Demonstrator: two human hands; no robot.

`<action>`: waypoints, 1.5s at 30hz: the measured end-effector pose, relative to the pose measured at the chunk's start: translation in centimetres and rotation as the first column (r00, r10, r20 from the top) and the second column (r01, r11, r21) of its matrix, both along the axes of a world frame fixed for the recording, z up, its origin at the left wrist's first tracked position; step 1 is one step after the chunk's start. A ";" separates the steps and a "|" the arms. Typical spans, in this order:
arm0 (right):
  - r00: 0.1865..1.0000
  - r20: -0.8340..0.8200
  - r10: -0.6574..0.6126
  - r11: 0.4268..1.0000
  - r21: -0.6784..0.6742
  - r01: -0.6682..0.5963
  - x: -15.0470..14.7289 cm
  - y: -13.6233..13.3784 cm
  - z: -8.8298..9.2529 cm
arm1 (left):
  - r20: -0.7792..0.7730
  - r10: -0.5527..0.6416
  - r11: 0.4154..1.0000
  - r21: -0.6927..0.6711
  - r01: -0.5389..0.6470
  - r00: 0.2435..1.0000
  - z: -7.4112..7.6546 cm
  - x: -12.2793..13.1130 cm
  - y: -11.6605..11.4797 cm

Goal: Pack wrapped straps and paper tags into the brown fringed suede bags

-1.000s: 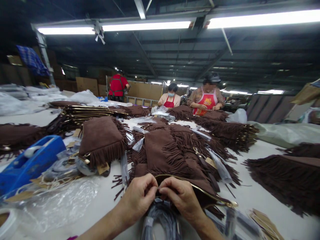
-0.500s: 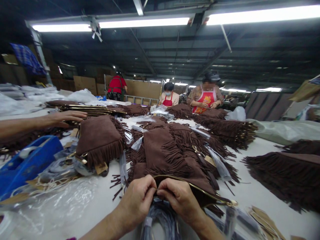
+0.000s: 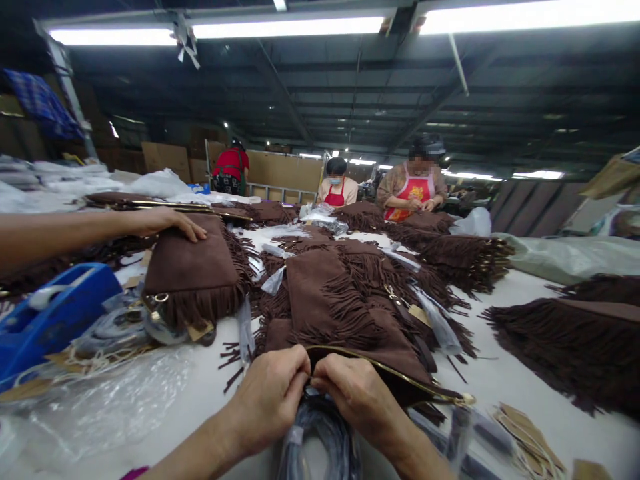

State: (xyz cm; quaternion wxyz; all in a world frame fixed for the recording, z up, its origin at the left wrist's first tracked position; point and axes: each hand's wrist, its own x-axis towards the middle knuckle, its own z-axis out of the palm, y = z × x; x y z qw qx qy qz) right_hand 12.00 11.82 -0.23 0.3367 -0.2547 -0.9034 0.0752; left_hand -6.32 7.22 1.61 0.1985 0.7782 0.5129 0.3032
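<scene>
A dark brown fringed suede bag (image 3: 400,343) lies before me, its gold zipper pulled apart into a long dark opening. My left hand (image 3: 275,387) is closed in a pinch at the left end of that opening. Right beside it, almost touching, my right hand (image 3: 350,390) pinches the bag's edge as well. The exact spot between my fingertips is hidden. Just below my hands lies a coiled strap in clear plastic (image 3: 320,437). Another fringed bag (image 3: 193,260) sits to the left, with a co-worker's hand (image 3: 180,223) resting on its top.
A blue tape dispenser (image 3: 75,300) stands at left, near wrapped coils and clear plastic sheeting (image 3: 125,393). Fringed bags (image 3: 565,340) are piled at right. Brown paper tags (image 3: 530,440) lie at lower right. Two people in red aprons (image 3: 417,190) work across the table.
The co-worker's hand has moved right, from beside the left bag onto its top. My hands keep their pinch in nearly the same place. The view has tilted slightly down.
</scene>
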 end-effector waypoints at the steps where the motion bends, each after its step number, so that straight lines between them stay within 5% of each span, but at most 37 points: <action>1: 1.000 -0.005 -0.010 1.000 0.005 0.011 -0.1 0.0 0.0 | 0.004 0.005 1.000 0.007 -0.005 1.000 0.0 0.1 -0.1; 12: 0.969 -0.245 0.005 0.954 -0.290 -0.078 -0.4 0.1 -0.8 | 0.077 0.033 0.998 -0.052 -0.029 0.996 0.1 -0.2 0.4; 14: 0.955 -0.295 -0.036 0.893 -0.438 -0.102 -0.7 -0.1 -1.1 | 0.085 0.048 0.997 -0.064 -0.042 0.995 0.2 -0.2 0.5; 18: 0.895 -0.413 -0.167 0.678 -0.707 -0.200 -1.4 -0.6 -1.5 | 0.108 0.048 0.997 -0.068 -0.041 0.993 0.2 -0.1 0.7; 20: 0.873 -0.449 -0.191 0.651 -0.723 -0.230 -1.5 -0.6 -1.7 | 0.117 0.049 0.997 -0.070 -0.041 0.992 0.3 -0.1 0.8; 26: 0.877 -0.451 -0.167 0.722 -0.661 -0.202 -1.1 -0.2 -1.8 | 0.119 0.067 0.995 -0.086 -0.057 0.991 0.4 -0.2 0.8; 34: 0.879 -0.447 -0.163 0.730 -0.654 -0.197 -1.2 -0.4 -1.9 | 0.065 0.065 0.997 -0.048 -0.062 0.996 0.1 -0.2 0.7; 40: 0.944 -0.319 -0.083 0.897 -0.437 -0.069 -0.8 -0.4 -1.6 | -0.005 0.061 0.998 0.008 -0.061 0.998 -0.3 0.0 0.4; 45: 0.958 -0.269 -0.094 0.914 -0.405 -0.024 -0.9 -0.5 -1.9 | 0.009 0.085 0.996 0.008 -0.085 0.996 -0.7 0.4 0.4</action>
